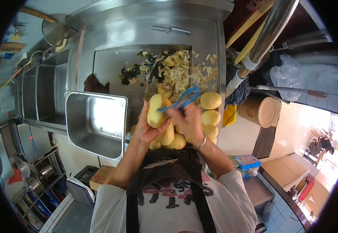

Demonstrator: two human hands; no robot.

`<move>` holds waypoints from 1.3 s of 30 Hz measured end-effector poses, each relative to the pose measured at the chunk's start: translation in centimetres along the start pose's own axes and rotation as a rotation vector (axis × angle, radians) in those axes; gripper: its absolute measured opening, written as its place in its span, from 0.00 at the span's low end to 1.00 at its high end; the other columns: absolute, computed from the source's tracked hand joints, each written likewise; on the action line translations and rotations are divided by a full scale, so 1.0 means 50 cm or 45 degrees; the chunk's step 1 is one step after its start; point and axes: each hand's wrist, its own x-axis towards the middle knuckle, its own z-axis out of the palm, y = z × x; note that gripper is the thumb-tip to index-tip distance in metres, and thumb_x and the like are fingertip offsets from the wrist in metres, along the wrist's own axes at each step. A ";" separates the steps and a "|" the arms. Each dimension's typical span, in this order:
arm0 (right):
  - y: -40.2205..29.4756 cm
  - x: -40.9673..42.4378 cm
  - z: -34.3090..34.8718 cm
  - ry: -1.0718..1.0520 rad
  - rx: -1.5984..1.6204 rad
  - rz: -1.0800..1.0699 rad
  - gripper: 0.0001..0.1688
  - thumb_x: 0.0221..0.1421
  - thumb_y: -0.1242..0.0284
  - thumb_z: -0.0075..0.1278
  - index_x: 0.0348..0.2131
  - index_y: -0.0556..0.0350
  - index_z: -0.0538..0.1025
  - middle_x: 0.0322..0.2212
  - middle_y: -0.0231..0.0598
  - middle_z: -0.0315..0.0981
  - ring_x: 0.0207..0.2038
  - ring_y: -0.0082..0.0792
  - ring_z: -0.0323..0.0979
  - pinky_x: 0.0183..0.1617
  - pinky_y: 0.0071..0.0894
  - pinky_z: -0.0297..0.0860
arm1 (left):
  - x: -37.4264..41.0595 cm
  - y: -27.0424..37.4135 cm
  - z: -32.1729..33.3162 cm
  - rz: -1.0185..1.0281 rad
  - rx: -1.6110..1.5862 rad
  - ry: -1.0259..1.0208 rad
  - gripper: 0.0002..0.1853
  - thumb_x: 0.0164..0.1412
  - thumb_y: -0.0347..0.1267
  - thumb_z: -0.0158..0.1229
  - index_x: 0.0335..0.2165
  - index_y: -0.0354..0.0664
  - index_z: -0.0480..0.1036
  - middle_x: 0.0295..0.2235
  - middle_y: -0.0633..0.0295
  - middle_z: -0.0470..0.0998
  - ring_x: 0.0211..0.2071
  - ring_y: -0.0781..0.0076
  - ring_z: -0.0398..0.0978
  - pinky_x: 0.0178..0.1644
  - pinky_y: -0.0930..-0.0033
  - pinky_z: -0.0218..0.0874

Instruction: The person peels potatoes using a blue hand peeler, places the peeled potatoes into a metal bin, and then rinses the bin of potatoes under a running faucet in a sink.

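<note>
A large, partly peeled potato (pixel 156 111) rests in my left hand (pixel 151 128), its upper right end still brown with skin. My right hand (pixel 188 123), blurred, grips a blue-handled peeler (pixel 186 97) against the potato's right side. Several peeled potatoes (pixel 210 100) lie along the right edge of the steel counter, and others (pixel 176 141) sit close to my apron under my hands. Beyond my hands, peelings (pixel 176 77) are heaped in the sunken steel basin, with dark green leafy scraps (pixel 129 76) to their left.
An empty deep steel pan (pixel 125 100) stands left of my left hand, with a dark brown cloth (pixel 94 84) behind it. A two-pronged metal utensil (pixel 180 30) lies at the counter's back. Sink basins (pixel 52 87) are at the left; a metal pole (pixel 271 32) slants at the right.
</note>
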 end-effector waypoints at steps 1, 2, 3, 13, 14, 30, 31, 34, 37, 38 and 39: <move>0.003 -0.006 0.010 -0.018 0.007 0.002 0.08 0.48 0.76 0.58 0.28 0.59 0.72 0.16 0.35 0.68 0.18 0.23 0.65 0.22 0.25 0.63 | 0.003 -0.001 -0.010 0.051 0.030 0.054 0.31 0.55 0.52 0.54 0.50 0.44 0.66 0.47 0.54 0.71 0.47 0.52 0.70 0.48 0.52 0.66; 0.012 -0.011 0.019 -0.036 0.014 0.004 0.08 0.48 0.76 0.58 0.29 0.59 0.73 0.16 0.34 0.68 0.18 0.23 0.65 0.22 0.25 0.63 | 0.006 -0.001 -0.018 0.022 -0.001 0.050 0.32 0.55 0.54 0.54 0.51 0.44 0.65 0.48 0.54 0.70 0.47 0.52 0.69 0.47 0.53 0.67; 0.019 -0.014 0.023 -0.059 0.025 0.000 0.08 0.48 0.76 0.58 0.29 0.59 0.73 0.16 0.34 0.68 0.19 0.22 0.65 0.23 0.25 0.64 | 0.007 0.001 -0.027 0.001 -0.033 0.044 0.34 0.54 0.55 0.53 0.51 0.45 0.65 0.48 0.54 0.69 0.47 0.51 0.69 0.46 0.54 0.68; 0.020 0.022 0.003 -0.076 0.294 0.134 0.09 0.55 0.74 0.52 0.26 0.58 0.68 0.16 0.28 0.65 0.16 0.15 0.60 0.19 0.19 0.59 | -0.006 0.004 -0.030 0.138 0.513 -0.083 0.34 0.54 0.52 0.55 0.53 0.45 0.62 0.49 0.52 0.69 0.46 0.54 0.71 0.44 0.55 0.69; 0.029 0.037 -0.005 0.005 0.195 0.166 0.09 0.56 0.74 0.51 0.27 0.58 0.67 0.16 0.28 0.65 0.16 0.15 0.60 0.19 0.18 0.58 | -0.008 0.008 -0.031 0.148 0.593 -0.166 0.34 0.54 0.52 0.56 0.54 0.45 0.61 0.49 0.52 0.69 0.46 0.54 0.71 0.44 0.55 0.69; 0.004 -0.014 -0.011 0.061 0.089 -0.067 0.08 0.52 0.76 0.55 0.28 0.60 0.70 0.18 0.32 0.69 0.18 0.18 0.67 0.22 0.20 0.63 | 0.007 -0.004 -0.005 -0.034 0.141 -0.063 0.33 0.56 0.55 0.51 0.51 0.45 0.64 0.49 0.57 0.69 0.51 0.62 0.68 0.50 0.56 0.65; 0.003 -0.021 0.004 0.007 -0.046 -0.233 0.08 0.52 0.75 0.55 0.28 0.60 0.70 0.18 0.33 0.69 0.19 0.18 0.67 0.22 0.21 0.64 | 0.009 -0.005 -0.011 -0.020 0.200 -0.032 0.32 0.56 0.56 0.51 0.51 0.46 0.64 0.49 0.58 0.70 0.49 0.63 0.69 0.49 0.57 0.66; 0.005 -0.003 0.000 -0.029 -0.069 -0.003 0.08 0.52 0.75 0.55 0.29 0.60 0.71 0.18 0.32 0.69 0.19 0.18 0.67 0.22 0.20 0.63 | 0.000 -0.016 0.001 0.052 0.312 0.112 0.32 0.56 0.55 0.51 0.51 0.47 0.64 0.45 0.58 0.73 0.44 0.62 0.73 0.43 0.60 0.69; 0.093 0.082 -0.057 0.335 0.254 0.221 0.07 0.54 0.74 0.53 0.31 0.59 0.71 0.19 0.29 0.69 0.18 0.17 0.65 0.21 0.19 0.61 | -0.006 -0.013 -0.018 -0.020 0.464 -0.043 0.37 0.53 0.59 0.52 0.52 0.45 0.63 0.47 0.55 0.71 0.42 0.57 0.73 0.39 0.64 0.70; 0.089 0.088 -0.057 0.329 0.273 0.196 0.07 0.55 0.74 0.53 0.31 0.59 0.70 0.18 0.29 0.68 0.18 0.16 0.64 0.20 0.19 0.61 | -0.009 -0.014 -0.024 -0.010 0.416 0.013 0.36 0.55 0.58 0.51 0.53 0.44 0.62 0.48 0.53 0.70 0.42 0.55 0.73 0.39 0.64 0.70; 0.079 0.087 -0.059 0.315 0.289 0.173 0.07 0.55 0.74 0.52 0.32 0.59 0.70 0.18 0.28 0.68 0.17 0.16 0.63 0.20 0.19 0.60 | 0.000 -0.009 -0.023 0.001 0.391 -0.020 0.36 0.55 0.57 0.50 0.53 0.44 0.62 0.48 0.54 0.70 0.42 0.55 0.73 0.39 0.64 0.70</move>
